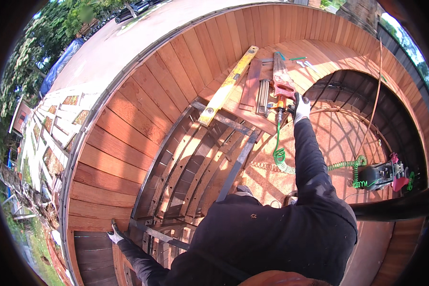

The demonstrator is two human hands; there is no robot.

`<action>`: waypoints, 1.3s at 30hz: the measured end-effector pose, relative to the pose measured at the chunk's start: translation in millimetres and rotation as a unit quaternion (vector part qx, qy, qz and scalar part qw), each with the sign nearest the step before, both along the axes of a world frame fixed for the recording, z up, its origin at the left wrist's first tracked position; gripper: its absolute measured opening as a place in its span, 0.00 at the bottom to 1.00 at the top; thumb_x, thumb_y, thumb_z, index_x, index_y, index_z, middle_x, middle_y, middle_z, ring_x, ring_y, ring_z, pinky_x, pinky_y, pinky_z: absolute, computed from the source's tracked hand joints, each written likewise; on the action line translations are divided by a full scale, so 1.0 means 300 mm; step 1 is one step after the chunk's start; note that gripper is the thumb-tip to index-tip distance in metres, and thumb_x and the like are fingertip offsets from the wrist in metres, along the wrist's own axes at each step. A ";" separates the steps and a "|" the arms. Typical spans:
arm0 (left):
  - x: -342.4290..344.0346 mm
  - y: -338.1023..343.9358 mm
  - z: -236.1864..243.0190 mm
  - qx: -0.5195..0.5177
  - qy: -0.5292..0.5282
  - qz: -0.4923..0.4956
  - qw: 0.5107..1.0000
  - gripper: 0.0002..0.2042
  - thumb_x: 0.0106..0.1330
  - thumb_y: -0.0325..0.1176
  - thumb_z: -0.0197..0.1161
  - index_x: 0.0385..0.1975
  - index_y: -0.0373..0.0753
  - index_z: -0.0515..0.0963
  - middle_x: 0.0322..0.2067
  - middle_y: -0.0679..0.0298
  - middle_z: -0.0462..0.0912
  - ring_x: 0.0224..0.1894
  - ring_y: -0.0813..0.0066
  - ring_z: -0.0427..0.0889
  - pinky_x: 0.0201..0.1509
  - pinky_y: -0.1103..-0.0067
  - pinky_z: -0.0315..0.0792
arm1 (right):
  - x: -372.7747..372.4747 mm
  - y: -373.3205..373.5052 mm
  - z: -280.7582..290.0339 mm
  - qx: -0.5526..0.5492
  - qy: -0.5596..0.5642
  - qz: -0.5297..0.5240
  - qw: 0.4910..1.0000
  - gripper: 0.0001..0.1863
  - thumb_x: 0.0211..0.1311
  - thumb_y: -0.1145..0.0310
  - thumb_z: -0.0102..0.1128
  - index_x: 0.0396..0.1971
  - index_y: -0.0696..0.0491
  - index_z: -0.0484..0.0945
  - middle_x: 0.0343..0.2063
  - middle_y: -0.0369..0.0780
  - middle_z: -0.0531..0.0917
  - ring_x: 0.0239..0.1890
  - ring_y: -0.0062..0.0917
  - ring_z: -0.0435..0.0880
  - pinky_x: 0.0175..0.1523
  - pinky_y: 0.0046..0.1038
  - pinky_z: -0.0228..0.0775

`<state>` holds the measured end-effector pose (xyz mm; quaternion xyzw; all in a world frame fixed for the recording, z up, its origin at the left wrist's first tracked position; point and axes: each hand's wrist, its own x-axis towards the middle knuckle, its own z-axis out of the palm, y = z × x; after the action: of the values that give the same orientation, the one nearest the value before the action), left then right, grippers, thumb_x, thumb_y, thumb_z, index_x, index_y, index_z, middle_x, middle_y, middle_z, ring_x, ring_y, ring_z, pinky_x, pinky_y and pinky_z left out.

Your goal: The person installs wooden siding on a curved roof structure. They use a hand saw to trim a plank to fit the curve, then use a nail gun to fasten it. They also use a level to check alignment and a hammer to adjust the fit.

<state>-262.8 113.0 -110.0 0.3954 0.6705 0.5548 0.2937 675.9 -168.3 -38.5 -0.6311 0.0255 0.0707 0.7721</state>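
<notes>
My left hand (115, 233), in a white and dark glove, rests with fingers spread at the edge of the reddish-brown wooden planks (100, 210) at lower left. Stretched far forward, my right hand (301, 107) wears a similar glove. Its fingers look apart, just beside an orange air tool (281, 102) joined to a green coiled hose (282, 159). A handsaw (281, 74) with a reddish handle lies just beyond that tool on the plank bench. Whether my right fingers touch the tool or the saw handle is hard to tell.
A yellow spirit level (228, 87) and a loose board (250, 86) lie on the bench. Below its open part show a dark metal frame (237, 164) and curved slats. An air compressor (383, 175) stands on the sunlit floor at right. A curved plank wall (214, 35) surrounds everything.
</notes>
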 end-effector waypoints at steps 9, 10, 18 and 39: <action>-0.004 0.014 -0.007 -0.040 -0.040 -0.010 0.998 0.39 0.57 0.46 0.76 0.69 0.52 0.64 0.64 0.61 0.71 0.59 0.52 0.74 0.50 0.44 0.72 | 0.186 0.196 -0.073 0.188 0.112 0.078 0.973 0.13 0.70 0.69 0.56 0.49 0.58 0.73 0.35 0.46 0.83 0.27 0.37 0.85 0.31 0.33 0.85; 0.022 0.033 -0.012 -0.046 -0.047 -0.022 0.998 0.40 0.57 0.46 0.77 0.69 0.52 0.63 0.64 0.61 0.71 0.59 0.52 0.74 0.50 0.45 0.72 | 0.211 0.212 -0.092 0.200 0.099 0.072 0.972 0.15 0.69 0.70 0.57 0.51 0.59 0.72 0.37 0.47 0.82 0.31 0.39 0.86 0.33 0.37 0.85; 0.012 -0.016 0.036 -0.058 -0.039 0.021 0.997 0.33 0.61 0.35 0.75 0.67 0.42 0.68 0.56 0.58 0.79 0.49 0.63 0.81 0.46 0.63 0.79 | 0.119 0.225 0.040 -0.502 -0.231 -0.011 0.833 0.21 0.62 0.53 0.60 0.47 0.53 0.80 0.41 0.50 0.85 0.48 0.41 0.84 0.54 0.41 0.77; -0.127 0.087 -0.076 0.008 0.063 -0.077 0.995 0.26 0.62 0.31 0.74 0.58 0.28 0.74 0.52 0.57 0.82 0.48 0.67 0.81 0.54 0.72 0.76 | 0.349 -0.048 -0.375 -0.381 -0.213 0.197 0.878 0.12 0.45 0.62 0.68 0.25 0.55 0.83 0.21 0.41 0.82 0.22 0.27 0.81 0.27 0.32 0.74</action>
<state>-301.1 139.3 -132.7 0.4823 0.6507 0.5099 0.2898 780.7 -182.8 -151.0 -0.8681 -0.2394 0.0705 0.4292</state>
